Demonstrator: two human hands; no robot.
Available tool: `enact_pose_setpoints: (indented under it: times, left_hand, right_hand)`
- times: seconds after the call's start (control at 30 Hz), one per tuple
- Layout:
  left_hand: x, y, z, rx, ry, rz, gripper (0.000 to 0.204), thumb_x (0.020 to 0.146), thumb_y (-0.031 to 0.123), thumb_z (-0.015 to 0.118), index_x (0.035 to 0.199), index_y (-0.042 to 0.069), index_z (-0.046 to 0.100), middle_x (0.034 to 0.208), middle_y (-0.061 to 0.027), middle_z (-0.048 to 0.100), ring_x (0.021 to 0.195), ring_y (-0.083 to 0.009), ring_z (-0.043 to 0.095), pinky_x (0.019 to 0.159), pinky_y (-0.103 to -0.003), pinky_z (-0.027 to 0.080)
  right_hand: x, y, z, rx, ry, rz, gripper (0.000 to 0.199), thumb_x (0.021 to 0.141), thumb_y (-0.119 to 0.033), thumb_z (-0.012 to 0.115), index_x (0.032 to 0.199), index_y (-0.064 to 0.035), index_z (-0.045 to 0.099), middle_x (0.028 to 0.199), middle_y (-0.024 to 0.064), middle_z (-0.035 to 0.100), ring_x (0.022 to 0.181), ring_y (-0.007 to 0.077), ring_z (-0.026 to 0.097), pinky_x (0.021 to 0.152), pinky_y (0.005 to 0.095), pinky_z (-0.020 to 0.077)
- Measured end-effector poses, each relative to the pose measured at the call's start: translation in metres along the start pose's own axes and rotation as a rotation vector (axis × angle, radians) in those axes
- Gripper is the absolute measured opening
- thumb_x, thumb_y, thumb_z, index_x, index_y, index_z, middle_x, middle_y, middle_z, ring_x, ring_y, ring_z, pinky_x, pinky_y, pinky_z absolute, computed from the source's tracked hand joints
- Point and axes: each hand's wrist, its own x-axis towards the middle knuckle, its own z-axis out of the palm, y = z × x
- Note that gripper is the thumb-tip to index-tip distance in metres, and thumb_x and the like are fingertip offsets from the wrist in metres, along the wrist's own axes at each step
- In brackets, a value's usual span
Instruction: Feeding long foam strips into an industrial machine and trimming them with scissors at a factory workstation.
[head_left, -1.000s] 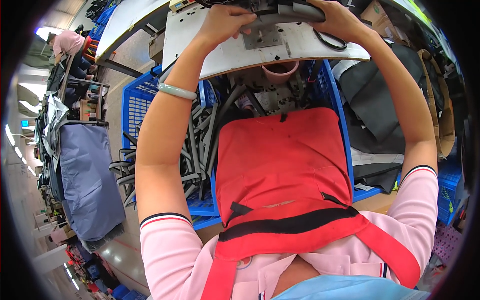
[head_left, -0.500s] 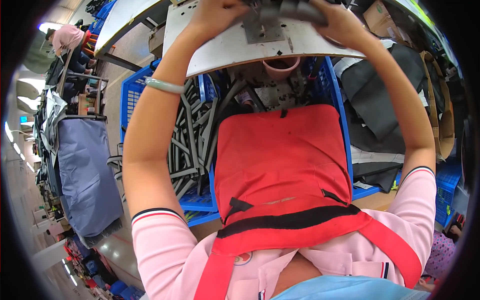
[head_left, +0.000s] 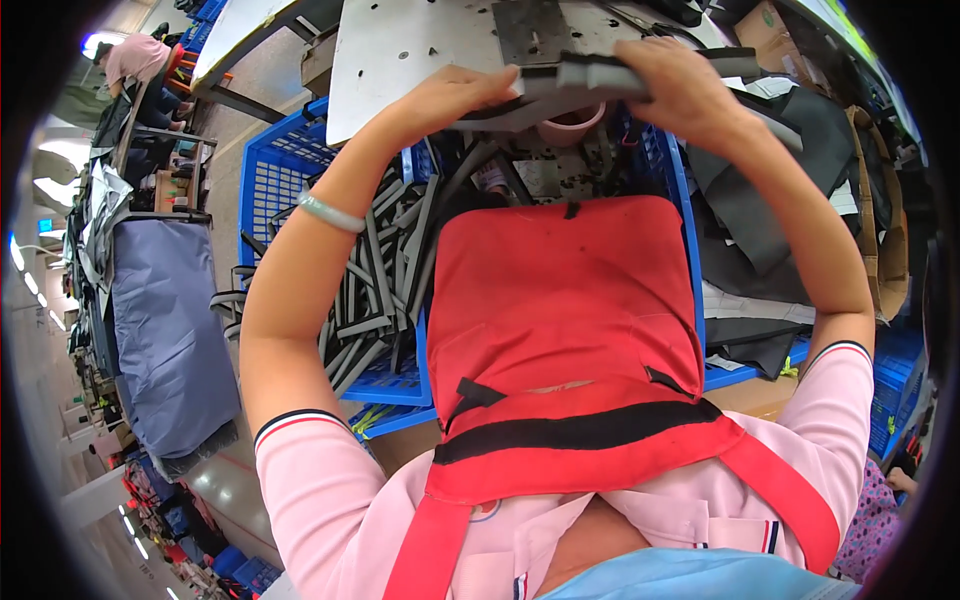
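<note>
A bent grey fabric strip with black edging point(head_left: 568, 82) spans the gap between my hands, above the near edge of the white work table point(head_left: 385, 50). My left hand point(head_left: 460, 98) pinches its left end between thumb and fingers. My right hand point(head_left: 682, 88) is closed over its right part, and more of the grey and black material sticks out past that hand. A metal plate point(head_left: 530, 32) is set in the table just beyond the strip. Many similar grey and black strips point(head_left: 385, 265) lie heaped in the blue plastic basket point(head_left: 285, 165) to my left.
Under the table edge stands a pink bucket point(head_left: 572, 128), with black scraps on the floor around it. Dark fabric sheets point(head_left: 755, 200) lie to my right beside a cardboard box point(head_left: 885, 215). A red apron point(head_left: 565, 290) covers my lap. Another person point(head_left: 138, 60) sits at the far left.
Both hands have come back toward me from the metal plate with the strip, to the table's near edge. The plate shows more fully now.
</note>
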Motion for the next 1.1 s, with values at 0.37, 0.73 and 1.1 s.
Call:
enact_pose_setpoints:
  times: [0.37,0.73,1.1]
  left_hand:
    - [0.023,0.032,-0.017,0.018,0.124,0.039,0.033,0.086,0.029,0.067,0.105,0.002,0.071,0.069,-0.0034,0.065,0.059,-0.0094,0.056,0.055,-0.025,0.046]
    - [0.059,0.023,-0.022,0.016,0.27,0.038,0.034,0.088,0.028,0.069,0.108,0.0,0.07,0.069,-0.0028,0.062,0.053,-0.0048,0.046,0.051,-0.02,0.038]
    - [0.087,0.007,-0.038,-0.186,0.236,0.034,0.026,0.087,0.021,0.066,0.099,-0.002,0.07,0.072,-0.0042,0.065,0.059,-0.0097,0.054,0.055,-0.025,0.043]
  right_hand:
    - [-0.014,0.073,-0.02,0.202,0.025,0.332,0.066,0.075,-0.014,0.073,0.134,0.002,0.046,0.115,0.0267,0.06,0.103,0.0355,0.061,0.091,0.0362,0.0451]
    - [0.018,0.074,-0.035,0.139,0.032,0.365,0.061,0.067,-0.027,0.075,0.118,0.0015,0.055,0.097,0.0236,0.065,0.094,0.0336,0.065,0.081,0.0393,0.0501]
    - [0.037,0.085,-0.037,0.207,0.017,0.33,0.053,0.068,-0.023,0.076,0.112,-0.0004,0.057,0.097,0.0219,0.065,0.094,0.0313,0.064,0.082,0.0394,0.0486]
